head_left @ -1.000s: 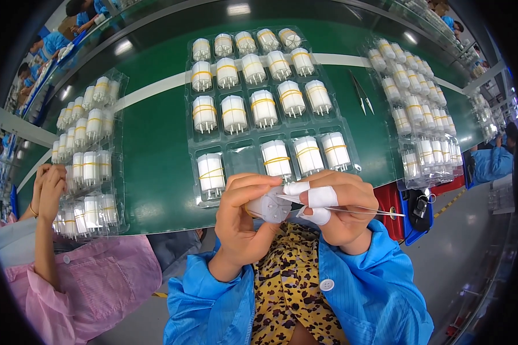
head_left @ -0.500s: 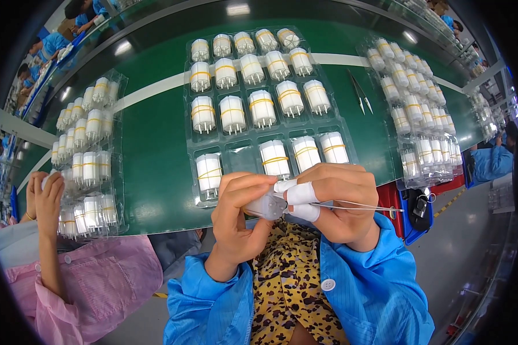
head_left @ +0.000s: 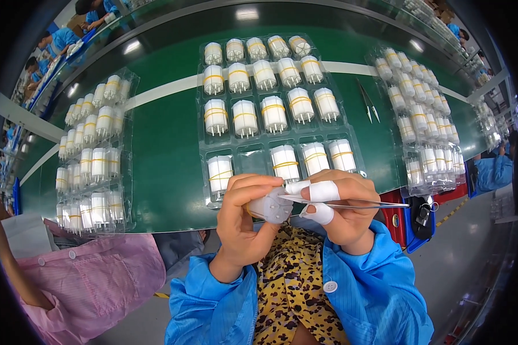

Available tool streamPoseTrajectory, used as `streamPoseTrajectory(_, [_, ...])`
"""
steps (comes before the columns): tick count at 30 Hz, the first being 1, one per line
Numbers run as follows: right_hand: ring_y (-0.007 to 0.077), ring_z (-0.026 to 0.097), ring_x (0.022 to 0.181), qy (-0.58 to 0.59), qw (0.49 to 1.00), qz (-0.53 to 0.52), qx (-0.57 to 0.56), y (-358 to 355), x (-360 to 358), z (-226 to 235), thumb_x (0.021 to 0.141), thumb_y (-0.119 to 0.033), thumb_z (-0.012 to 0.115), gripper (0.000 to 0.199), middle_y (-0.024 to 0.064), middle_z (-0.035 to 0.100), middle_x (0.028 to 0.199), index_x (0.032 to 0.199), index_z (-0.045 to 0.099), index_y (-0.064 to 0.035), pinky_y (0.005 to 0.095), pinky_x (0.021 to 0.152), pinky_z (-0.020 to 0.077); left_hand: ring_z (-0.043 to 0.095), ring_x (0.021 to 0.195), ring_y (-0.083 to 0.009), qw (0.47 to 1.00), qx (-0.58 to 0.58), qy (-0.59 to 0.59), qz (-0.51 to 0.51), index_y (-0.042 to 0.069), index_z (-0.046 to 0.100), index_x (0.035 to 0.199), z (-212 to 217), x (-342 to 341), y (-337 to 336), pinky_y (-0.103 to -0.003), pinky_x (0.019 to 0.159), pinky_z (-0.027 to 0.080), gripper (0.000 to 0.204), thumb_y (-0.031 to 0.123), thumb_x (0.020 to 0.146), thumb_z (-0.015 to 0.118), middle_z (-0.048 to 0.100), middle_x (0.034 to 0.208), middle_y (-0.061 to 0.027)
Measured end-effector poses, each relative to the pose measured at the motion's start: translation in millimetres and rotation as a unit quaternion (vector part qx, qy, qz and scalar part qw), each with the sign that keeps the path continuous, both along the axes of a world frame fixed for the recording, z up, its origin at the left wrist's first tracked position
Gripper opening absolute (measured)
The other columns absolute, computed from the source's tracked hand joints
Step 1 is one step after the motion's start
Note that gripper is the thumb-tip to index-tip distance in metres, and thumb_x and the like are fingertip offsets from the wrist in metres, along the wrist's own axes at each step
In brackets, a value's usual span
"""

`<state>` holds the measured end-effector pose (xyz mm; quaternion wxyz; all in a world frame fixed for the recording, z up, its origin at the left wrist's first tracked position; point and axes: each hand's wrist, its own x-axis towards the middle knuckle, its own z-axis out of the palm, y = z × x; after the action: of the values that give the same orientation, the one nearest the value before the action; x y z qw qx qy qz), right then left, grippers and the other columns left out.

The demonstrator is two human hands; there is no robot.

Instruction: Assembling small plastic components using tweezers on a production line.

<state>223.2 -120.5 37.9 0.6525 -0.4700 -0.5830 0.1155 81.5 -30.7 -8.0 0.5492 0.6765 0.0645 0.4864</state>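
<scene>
In front of my chest, my left hand (head_left: 240, 221) grips a white cylindrical part (head_left: 274, 209) by its sides, its pinned end turned toward the right and partly toward me. My right hand (head_left: 349, 208), with white tape around several fingertips, is closed on metal tweezers (head_left: 388, 204). Their tips touch or nearly touch the pinned end; I cannot tell which. Just beyond my hands lies a clear plastic tray (head_left: 251, 162) of similar white cylinders (head_left: 272, 115), most with a yellow band around them. One pocket in its nearest row holds no cylinder.
Another pair of tweezers (head_left: 366, 102) lies on the green table right of the tray. Filled trays of cylinders stand left (head_left: 98, 161) and right (head_left: 425, 121). A co-worker in a pink sleeve (head_left: 92, 282) sits at my left. Red and blue bins (head_left: 411, 230) are at the right edge.
The cylinder's pinned end now faces me more, and the tweezers' tips show against it. The co-worker's hands have left the left tray. The whole view has shifted slightly.
</scene>
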Motion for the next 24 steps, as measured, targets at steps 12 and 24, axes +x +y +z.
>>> streamPoseTrajectory(12, [0.0243,0.067,0.071,-0.073,0.997,0.009,-0.014,10,-9,12,0.07,-0.002,0.074,0.022,0.0123,0.068,0.079,0.091,0.069,-0.0016,0.0294,0.06,0.0524,0.055,0.1,-0.0272,0.999,0.023,0.004,0.034,-0.001,0.052,0.106,1,-11,2,-0.035,0.086,0.045,0.045,-0.013,0.064,0.064,0.06,0.109,-0.0173])
streamPoseTrajectory(24, [0.0227,0.065,0.077,0.06,0.998,0.025,0.02,7,-15,9,0.07,0.0,0.073,0.024,0.0158,0.068,0.088,0.093,0.067,0.0016,0.029,0.067,0.0514,0.055,0.107,-0.027,0.996,0.028,0.031,0.082,0.001,0.046,0.107,4,-23,-2,-0.035,0.088,0.045,0.047,-0.009,0.068,0.069,0.057,0.115,-0.0216])
